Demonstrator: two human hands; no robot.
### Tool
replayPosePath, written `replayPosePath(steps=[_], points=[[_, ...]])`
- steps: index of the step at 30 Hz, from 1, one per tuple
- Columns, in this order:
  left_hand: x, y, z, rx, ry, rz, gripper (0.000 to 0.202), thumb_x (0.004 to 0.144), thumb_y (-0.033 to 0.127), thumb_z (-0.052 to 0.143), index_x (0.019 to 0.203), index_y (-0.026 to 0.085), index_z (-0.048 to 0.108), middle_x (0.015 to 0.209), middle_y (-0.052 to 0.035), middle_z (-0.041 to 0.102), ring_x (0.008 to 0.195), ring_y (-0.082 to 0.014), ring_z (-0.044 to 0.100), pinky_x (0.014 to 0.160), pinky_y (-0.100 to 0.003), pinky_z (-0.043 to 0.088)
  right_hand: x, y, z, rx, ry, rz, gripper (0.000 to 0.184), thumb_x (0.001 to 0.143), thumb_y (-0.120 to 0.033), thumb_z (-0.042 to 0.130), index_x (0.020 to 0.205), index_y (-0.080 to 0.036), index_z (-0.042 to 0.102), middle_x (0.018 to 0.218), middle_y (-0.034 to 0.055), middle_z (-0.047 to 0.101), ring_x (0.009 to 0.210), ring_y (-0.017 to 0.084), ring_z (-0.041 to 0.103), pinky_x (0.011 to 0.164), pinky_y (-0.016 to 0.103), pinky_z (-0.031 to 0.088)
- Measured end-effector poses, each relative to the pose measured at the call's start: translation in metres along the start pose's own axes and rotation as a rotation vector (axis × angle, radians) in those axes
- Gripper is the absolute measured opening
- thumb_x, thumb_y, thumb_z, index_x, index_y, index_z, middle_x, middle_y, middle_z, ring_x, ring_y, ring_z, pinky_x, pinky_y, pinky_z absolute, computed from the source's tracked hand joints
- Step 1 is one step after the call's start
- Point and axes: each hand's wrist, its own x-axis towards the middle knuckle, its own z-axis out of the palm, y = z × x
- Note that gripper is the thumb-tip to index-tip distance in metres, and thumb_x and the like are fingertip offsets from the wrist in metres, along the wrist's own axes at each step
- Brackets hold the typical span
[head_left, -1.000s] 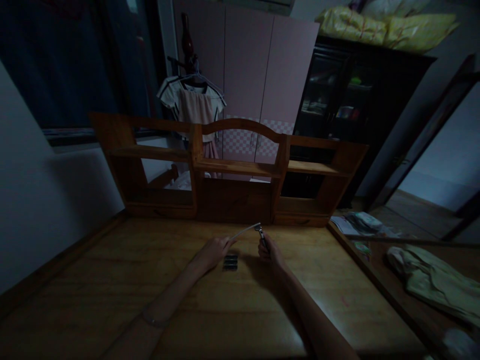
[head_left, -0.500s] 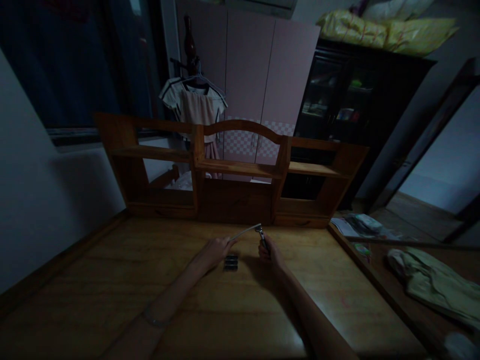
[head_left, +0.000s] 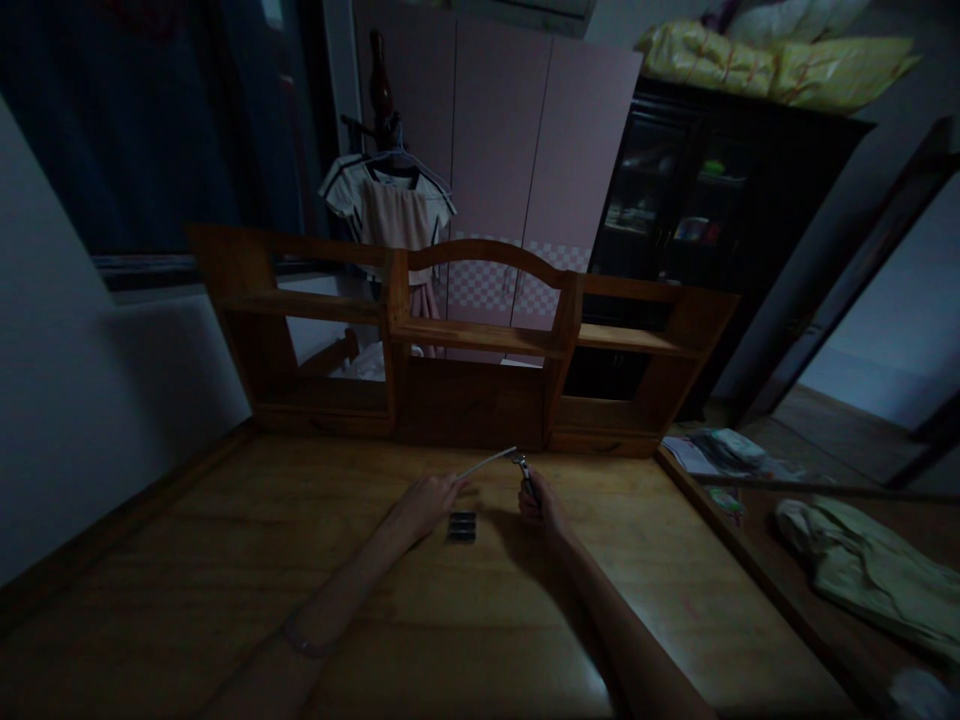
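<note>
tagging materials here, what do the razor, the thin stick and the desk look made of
The razor: likely metal, its head glints silvery. The thin stick: pale, maybe plastic, too dim to tell. The desk: varnished wood, grain and glossy sheen show.

Our right hand dips the razor a touch, off the pale strip in our left hand.
</note>
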Motion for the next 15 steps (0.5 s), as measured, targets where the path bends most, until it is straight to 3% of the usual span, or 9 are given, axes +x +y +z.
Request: replayPosePath(steps=[4, 9, 15], points=[[0.0008, 0.0004, 0.0009, -0.006, 0.035, -0.018, 0.040, 0.097, 0.036, 0.024, 0.115, 0.018, 0.055, 0.097, -0.0125, 0.063, 0.084, -0.0214, 0.063, 0.071, -0.028, 0.045, -0.0011, -0.0006, 0.0001, -0.030, 0.022, 0.003, 0.054, 0.073, -0.064, 0.056, 0.054, -0.020, 0.029, 0.044, -0.0095, 0.022, 0.035, 0.004, 0.014, 0.033, 0.017, 0.007], [0.0011, -0.0029, 0.0051, 0.020, 0.033, 0.054, 0.038, 0.098, 0.035, 0.024, 0.119, 0.020, 0.052, 0.101, -0.0126, 0.062, 0.082, -0.0203, 0.063, 0.069, -0.028, 0.045, -0.0035, -0.0016, 0.0014, -0.027, 0.017, -0.041, 0.053, 0.073, -0.063, 0.057, 0.055, -0.020, 0.030, 0.045, -0.0097, 0.021, 0.036, 0.003, 0.014, 0.033, 0.017, 0.007], [-0.0006, -0.0005, -0.0002, -0.017, 0.070, -0.024, 0.042, 0.096, 0.043, 0.025, 0.114, 0.019, 0.054, 0.089, -0.0104, 0.063, 0.080, -0.0201, 0.063, 0.069, -0.027, 0.045, -0.0027, -0.0028, 0.0013, -0.033, 0.023, 0.003, 0.054, 0.072, -0.064, 0.056, 0.054, -0.021, 0.029, 0.043, -0.0094, 0.023, 0.035, 0.004, 0.015, 0.033, 0.018, 0.007]])
